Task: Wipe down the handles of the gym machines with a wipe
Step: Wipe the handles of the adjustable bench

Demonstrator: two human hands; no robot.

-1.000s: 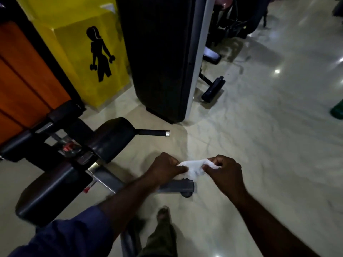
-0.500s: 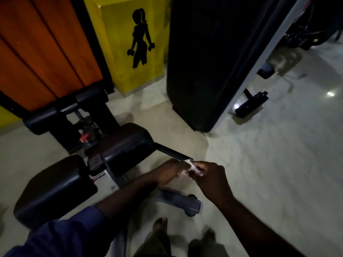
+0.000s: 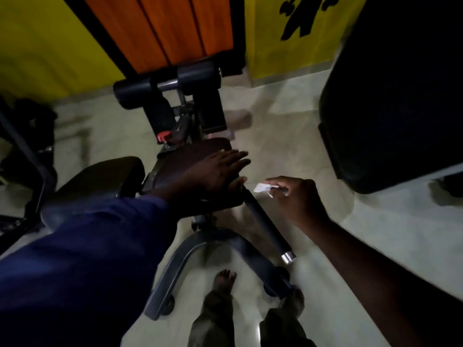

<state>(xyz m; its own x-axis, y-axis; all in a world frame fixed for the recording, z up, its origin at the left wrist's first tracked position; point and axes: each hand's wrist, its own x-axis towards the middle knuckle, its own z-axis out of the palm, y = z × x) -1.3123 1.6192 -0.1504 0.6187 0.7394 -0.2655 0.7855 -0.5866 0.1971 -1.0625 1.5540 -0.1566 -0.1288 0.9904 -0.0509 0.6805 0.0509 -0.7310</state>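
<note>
A black bar handle (image 3: 263, 221) with a chrome end cap juts out from under a dark padded seat (image 3: 180, 161) of a gym machine. My left hand (image 3: 218, 171) lies flat on that pad, fingers spread, thumb touching the handle's upper end. My right hand (image 3: 298, 199) hovers just right of the handle and pinches a small crumpled white wipe (image 3: 263, 188) between thumb and fingers. The wipe is close to the bar; whether it touches is unclear.
A second dark pad (image 3: 100, 176) sits to the left. Black roller pads (image 3: 165, 86) and a red knob (image 3: 163, 136) stand behind. The machine's grey curved base (image 3: 195, 249) lies beside my bare feet (image 3: 224, 279). A large black weight-stack housing (image 3: 390, 101) stands at right on the pale floor.
Both hands held the wipe together before; now my left hand has let go and rests on the seat pad. My right hand alone keeps the wipe. The view has come closer over the machine.
</note>
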